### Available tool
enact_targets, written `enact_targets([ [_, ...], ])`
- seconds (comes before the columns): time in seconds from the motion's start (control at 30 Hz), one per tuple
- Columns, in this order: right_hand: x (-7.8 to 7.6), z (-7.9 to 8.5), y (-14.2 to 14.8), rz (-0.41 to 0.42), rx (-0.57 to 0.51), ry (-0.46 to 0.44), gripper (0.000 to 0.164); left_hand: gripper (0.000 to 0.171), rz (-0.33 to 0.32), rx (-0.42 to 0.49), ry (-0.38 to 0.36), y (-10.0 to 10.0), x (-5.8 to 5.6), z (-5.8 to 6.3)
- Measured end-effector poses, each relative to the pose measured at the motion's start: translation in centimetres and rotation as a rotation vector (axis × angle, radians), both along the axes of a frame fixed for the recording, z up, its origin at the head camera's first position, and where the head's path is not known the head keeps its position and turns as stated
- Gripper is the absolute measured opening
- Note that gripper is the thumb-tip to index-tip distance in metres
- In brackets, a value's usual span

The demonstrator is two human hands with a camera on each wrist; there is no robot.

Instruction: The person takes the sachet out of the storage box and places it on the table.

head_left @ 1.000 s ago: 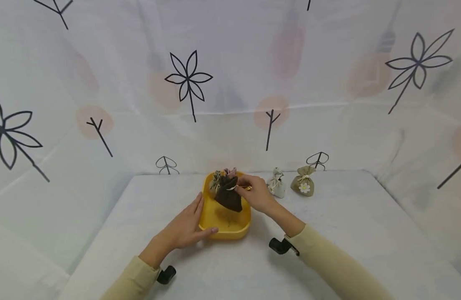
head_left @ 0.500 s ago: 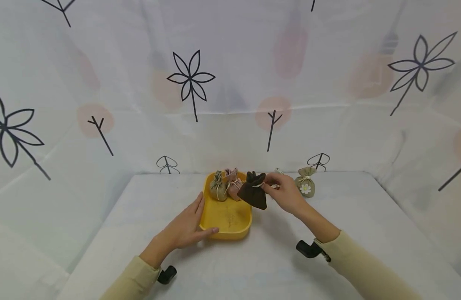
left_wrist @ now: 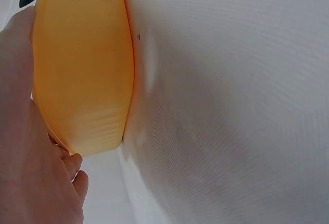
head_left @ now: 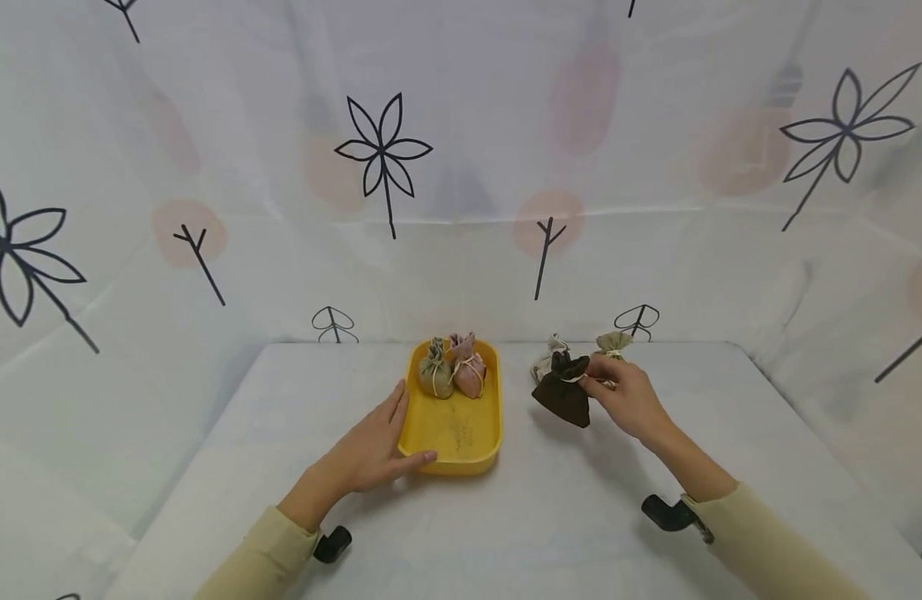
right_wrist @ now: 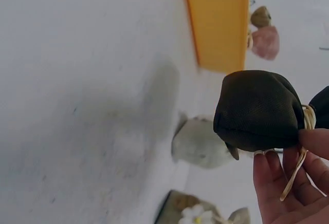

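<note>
My right hand [head_left: 628, 402] pinches the tied neck of a dark drawstring pouch [head_left: 563, 398], holding it above the table to the right of a yellow tray [head_left: 457, 433]. The pouch's cord dangles by the fingers in the right wrist view. Along the tray's left side rests my left hand [head_left: 362, 454], fingers extended on the wall and thumb at the front rim. Inside the tray, at its far end, sit a green-grey pouch [head_left: 435, 375] and a pink pouch [head_left: 470, 375]. Behind the dark pouch, a whitish pouch [head_left: 539, 368] is partly hidden.
An olive-beige pouch [head_left: 614, 342] stands at the back right, mostly covered by my right hand; its white flower [right_wrist: 195, 216] shows in the right wrist view. The white table [head_left: 446, 542] meets a patterned cloth backdrop [head_left: 461, 275] at its far edge.
My right hand has carried the dark pouch from above the tray rightward, to in front of the whitish pouch. The left hand and the tray have stayed in place.
</note>
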State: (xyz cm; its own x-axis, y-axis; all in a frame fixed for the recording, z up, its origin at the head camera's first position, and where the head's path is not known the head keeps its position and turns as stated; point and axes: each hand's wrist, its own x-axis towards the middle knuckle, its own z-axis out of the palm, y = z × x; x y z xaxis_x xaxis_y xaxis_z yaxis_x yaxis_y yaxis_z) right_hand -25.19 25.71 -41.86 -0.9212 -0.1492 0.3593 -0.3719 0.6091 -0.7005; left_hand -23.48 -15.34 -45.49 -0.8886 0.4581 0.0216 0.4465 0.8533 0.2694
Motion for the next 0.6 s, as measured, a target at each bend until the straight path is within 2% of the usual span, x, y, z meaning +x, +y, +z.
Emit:
enact_targets([
  [0.37,-0.5,-1.0,4.3,-0.105,0.071,-0.01,0.02,0.114,0.006,-0.007,-0.008,0.1,0.1,0.1],
  [0.6,-1.0,-2.9,6.2,-0.156,0.106,-0.049,0.022,0.116,0.0,-0.013,0.009,-0.1,0.1,-0.2],
])
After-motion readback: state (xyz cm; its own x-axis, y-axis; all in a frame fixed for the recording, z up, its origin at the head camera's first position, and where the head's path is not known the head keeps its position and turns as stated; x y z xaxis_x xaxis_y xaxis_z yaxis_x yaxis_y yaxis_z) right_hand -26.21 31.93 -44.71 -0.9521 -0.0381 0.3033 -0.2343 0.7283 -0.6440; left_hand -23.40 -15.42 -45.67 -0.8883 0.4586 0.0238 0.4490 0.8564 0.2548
